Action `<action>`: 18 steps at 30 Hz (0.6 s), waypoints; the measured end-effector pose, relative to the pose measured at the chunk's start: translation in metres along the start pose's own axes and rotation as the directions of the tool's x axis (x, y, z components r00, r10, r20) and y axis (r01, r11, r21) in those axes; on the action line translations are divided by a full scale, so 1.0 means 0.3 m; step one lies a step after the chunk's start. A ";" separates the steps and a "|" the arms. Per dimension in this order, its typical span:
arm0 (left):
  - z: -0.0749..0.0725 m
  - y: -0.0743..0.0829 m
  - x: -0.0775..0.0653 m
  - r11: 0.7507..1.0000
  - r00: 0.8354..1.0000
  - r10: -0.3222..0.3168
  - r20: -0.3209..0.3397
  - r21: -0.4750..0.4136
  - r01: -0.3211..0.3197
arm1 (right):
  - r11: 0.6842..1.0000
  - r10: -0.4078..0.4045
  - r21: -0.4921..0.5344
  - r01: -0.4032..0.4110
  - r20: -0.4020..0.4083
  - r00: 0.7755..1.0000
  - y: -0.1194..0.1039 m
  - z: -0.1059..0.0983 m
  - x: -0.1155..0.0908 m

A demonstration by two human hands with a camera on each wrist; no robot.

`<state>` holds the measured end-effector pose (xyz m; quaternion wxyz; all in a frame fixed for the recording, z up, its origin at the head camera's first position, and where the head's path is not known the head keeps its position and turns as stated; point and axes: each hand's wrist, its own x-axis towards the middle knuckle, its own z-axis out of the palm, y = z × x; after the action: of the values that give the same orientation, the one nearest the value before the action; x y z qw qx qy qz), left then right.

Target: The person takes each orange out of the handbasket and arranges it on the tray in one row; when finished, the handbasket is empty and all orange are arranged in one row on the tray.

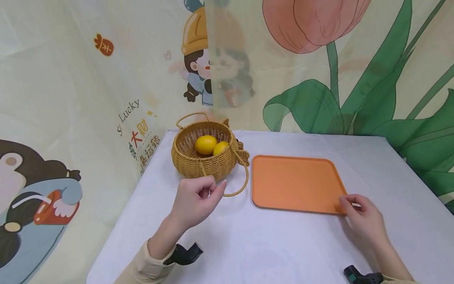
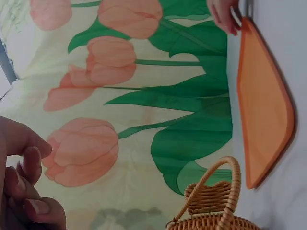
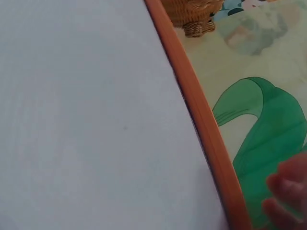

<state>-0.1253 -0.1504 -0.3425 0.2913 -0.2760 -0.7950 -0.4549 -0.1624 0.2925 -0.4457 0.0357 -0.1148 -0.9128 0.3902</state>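
My left hand (image 1: 198, 201) is raised in front of the wicker basket (image 1: 188, 169), fingers loosely curled and holding nothing. Two yellow lemons (image 1: 205, 144) lie in the basket. Its right-hand handle (image 1: 244, 177) hangs down behind my left thumb, while in the left wrist view that handle (image 2: 235, 177) stands apart from the fingers. On the table lies an orange tray (image 1: 294, 183). My right hand (image 1: 369, 221) is at the tray's front right corner, fingers relaxed and bent. The right wrist view shows those fingers (image 3: 288, 191) just above the tray's rim (image 3: 206, 124).
A white cloth covers the table (image 1: 269, 244). Behind it hangs a curtain (image 1: 241, 114) printed with tulips and cartoon figures, and it continues along the left side. The basket's other handle (image 1: 193, 115) stands up at its back left.
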 end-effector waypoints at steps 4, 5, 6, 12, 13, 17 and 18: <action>0.017 -0.034 0.072 0.997 0.996 -0.071 -0.061 0.028 0.073 | 0.999 -0.043 -0.012 0.043 -0.015 0.999 0.061 0.030 0.012; 0.022 -0.049 0.094 0.994 0.993 -0.104 -0.064 0.040 0.106 | 0.997 -0.073 -0.027 0.073 -0.019 0.997 0.072 0.035 0.012; 0.028 -0.066 0.118 0.989 0.988 -0.138 -0.063 0.052 0.142 | 0.994 -0.106 -0.043 0.105 -0.026 0.994 0.080 0.039 0.012; 0.029 -0.197 0.275 0.894 0.908 -0.419 0.013 0.183 0.410 | 0.977 -0.204 -0.078 0.200 -0.042 0.978 0.091 0.058 0.013; 0.025 -0.219 0.301 0.871 0.888 -0.459 0.024 0.209 0.445 | 0.976 -0.205 -0.078 0.202 -0.045 0.978 0.089 0.061 0.013; 0.007 -0.283 0.402 0.813 0.831 -0.553 0.055 0.250 0.525 | 0.972 -0.224 -0.081 0.219 -0.066 0.972 0.083 0.066 0.010; 0.004 -0.293 0.427 0.805 0.821 -0.568 0.062 0.253 0.537 | 0.971 -0.229 -0.082 0.223 -0.070 0.971 0.082 0.066 0.009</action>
<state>-0.2744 -0.1653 -0.3009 0.1208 -0.0276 -0.9047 -0.4077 -0.1637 0.2958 -0.4772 0.1116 -0.0264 -0.9316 0.3450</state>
